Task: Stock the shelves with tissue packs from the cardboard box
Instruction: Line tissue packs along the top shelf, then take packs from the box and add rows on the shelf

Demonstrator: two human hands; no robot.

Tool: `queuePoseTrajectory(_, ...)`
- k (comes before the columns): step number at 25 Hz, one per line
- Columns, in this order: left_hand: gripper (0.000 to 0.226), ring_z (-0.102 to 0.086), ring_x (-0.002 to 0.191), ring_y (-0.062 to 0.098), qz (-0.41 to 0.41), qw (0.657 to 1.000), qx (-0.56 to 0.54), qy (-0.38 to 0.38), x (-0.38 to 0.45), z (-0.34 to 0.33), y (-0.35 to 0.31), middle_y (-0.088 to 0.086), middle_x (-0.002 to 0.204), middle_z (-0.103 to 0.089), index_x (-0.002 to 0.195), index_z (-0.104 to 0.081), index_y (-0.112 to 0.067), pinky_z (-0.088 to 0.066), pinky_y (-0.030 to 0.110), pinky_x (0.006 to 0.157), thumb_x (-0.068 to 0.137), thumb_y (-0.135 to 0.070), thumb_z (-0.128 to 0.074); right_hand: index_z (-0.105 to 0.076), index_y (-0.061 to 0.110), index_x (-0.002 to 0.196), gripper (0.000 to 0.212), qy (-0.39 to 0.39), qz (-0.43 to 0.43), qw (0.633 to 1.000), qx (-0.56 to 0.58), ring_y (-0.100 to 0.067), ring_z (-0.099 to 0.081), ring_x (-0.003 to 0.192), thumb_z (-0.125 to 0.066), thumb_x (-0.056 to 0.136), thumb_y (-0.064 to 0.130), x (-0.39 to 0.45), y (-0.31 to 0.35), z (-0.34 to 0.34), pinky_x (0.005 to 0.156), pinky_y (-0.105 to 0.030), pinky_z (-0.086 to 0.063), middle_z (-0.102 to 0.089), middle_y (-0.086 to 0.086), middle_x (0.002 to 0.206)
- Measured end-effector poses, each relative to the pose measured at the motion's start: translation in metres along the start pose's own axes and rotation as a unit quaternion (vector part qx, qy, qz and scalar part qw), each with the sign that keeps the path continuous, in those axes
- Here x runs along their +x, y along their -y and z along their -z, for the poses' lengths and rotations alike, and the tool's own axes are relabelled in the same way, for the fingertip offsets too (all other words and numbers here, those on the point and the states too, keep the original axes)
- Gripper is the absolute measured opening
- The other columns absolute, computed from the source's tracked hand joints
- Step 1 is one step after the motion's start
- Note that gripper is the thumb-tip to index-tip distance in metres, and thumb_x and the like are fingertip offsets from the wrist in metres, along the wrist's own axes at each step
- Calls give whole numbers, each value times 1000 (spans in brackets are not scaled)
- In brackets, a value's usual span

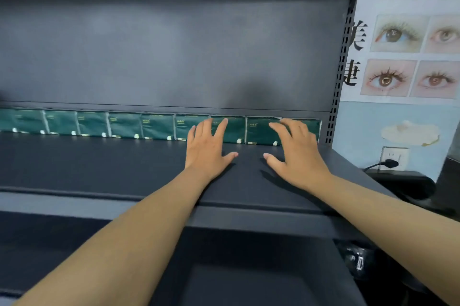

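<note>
Tissue packs (159, 126) in dark green wrappers stand upright in a single row along the back of the dark shelf (99, 163), each one touching the next and leaning against the grey back panel (174, 44). The row runs from the left edge of the view to the perforated upright (334, 106) at the shelf's right end. The left hand (207, 147) reaches over the shelf with its grip spread, fingers straight and fanned, fingertips lying over the face of one pack (231, 129) near the right end of the row, thumb out toward the other hand. The right hand (297, 153) is spread the same way, its fingers laid across the last pack (261, 131) on the right; whether they press it or only hover just in front cannot be told. Neither hand holds anything. Right of the shelf a wall poster (408, 39) shows close-up eyes, and below it a black plug (389, 163) sits in a white wall socket (394, 157)
</note>
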State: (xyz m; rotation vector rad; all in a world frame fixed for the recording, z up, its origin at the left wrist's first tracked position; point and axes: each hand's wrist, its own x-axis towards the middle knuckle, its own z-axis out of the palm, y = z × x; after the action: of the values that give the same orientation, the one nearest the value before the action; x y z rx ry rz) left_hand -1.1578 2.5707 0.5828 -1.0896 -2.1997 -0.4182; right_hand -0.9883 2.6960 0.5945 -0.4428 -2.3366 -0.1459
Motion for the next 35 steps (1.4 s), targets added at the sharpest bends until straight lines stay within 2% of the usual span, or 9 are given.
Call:
queuePoseTrajectory(7,79,-24,137,31,-76,997,-4,2,-179,101,165,16,149,-26,150,-22,-20,-17,39,111,87,-57,-52,-41,16,136,57,-8,-29,999,40,-24,-26,132,-60,86,35,-96,212,18,104,-41,-26,-36,-7,139)
queuePoseTrajectory(14,78,-24,139,32,-69,978,14,194,-379,90,312,16,152,-23,150,-19,-21,-20,42,112,89,-58,-50,-39,21,138,53,140,-54,984,94,-19,-23,134,-56,90,35,-214,371,-56,106,-39,-27,-34,-1,141)
queuePoseTrajectory(17,77,-10,144,27,-58,944,55,321,-458,43,339,10,157,-7,152,-5,-25,-12,38,116,92,-62,-36,-34,26,140,52,247,-61,959,125,-15,-21,135,-52,93,37,-268,396,-105,108,-32,-26,-33,5,140)
queuePoseTrajectory(19,74,-11,145,27,-55,919,53,386,-511,8,350,11,158,-8,152,-8,-25,-11,40,116,93,-63,-33,-36,28,138,49,307,-82,934,165,-13,-26,133,-53,93,36,-305,406,-140,107,-27,-26,-38,7,138)
queuePoseTrajectory(21,66,-36,136,31,-41,911,24,409,-549,-17,354,17,149,-33,145,-37,-23,-30,46,109,93,-62,-27,-41,30,135,45,350,-96,911,197,-11,-31,131,-55,92,35,-336,415,-172,106,-21,-24,-43,9,135)
queuePoseTrajectory(23,73,-62,110,30,-23,874,-8,485,-570,-44,357,17,123,-61,120,-66,-21,-50,46,88,94,-62,-12,-44,28,134,42,401,-106,878,238,-10,-31,130,-53,94,32,-359,426,-204,106,-22,-26,-44,9,136)
queuePoseTrajectory(28,68,-50,124,31,-65,876,-2,479,-602,-93,372,16,135,-53,132,-52,-21,-22,45,104,96,-62,-11,-54,24,129,36,476,-111,825,284,-11,-43,122,-54,94,32,-399,448,-267,103,-28,-36,-53,6,129)
queuePoseTrajectory(31,66,-28,133,29,-47,884,-22,464,-616,-103,373,16,144,-39,142,-36,-20,-23,46,102,95,-62,-17,-56,23,127,36,470,-108,831,277,-10,-40,117,-54,93,35,-408,450,-283,100,-24,-33,-55,7,121)
queuePoseTrajectory(35,67,-34,135,33,-42,897,-11,439,-620,-107,373,17,145,-38,143,-33,-19,-22,46,103,96,-62,-16,-54,26,129,39,431,-92,849,293,-7,-40,115,-56,91,36,-408,447,-290,99,-21,-32,-55,11,121)
